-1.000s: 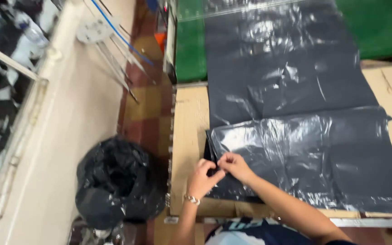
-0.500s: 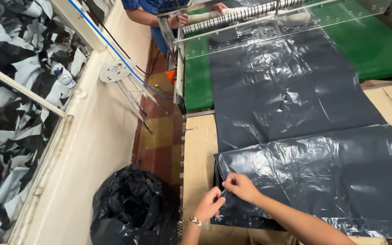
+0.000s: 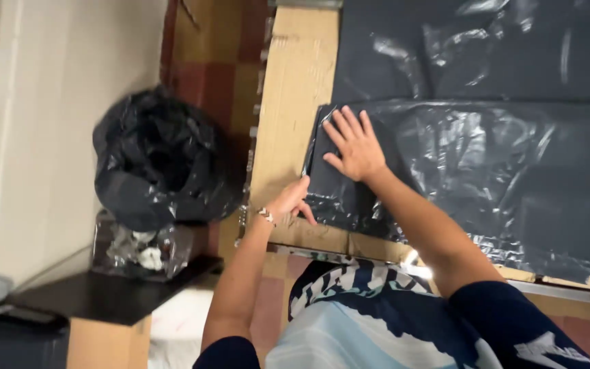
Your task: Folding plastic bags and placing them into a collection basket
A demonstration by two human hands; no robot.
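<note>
A stack of dark grey plastic bags lies flat on a cardboard-covered table. My right hand presses flat on the stack's left end, fingers spread. My left hand, with a bracelet at the wrist, touches the stack's near left corner at the table edge; whether it pinches the plastic is unclear. A longer dark plastic sheet runs away across the table behind the stack.
A black bin bag, open and crumpled, stands on the floor left of the table. Below it a clear bag of scraps rests on a dark shelf. A pale wall lies to the left.
The view has dropped and moved closer. My right hand has gone from pinching the stack's corner with the left hand to lying flat and spread on it.
</note>
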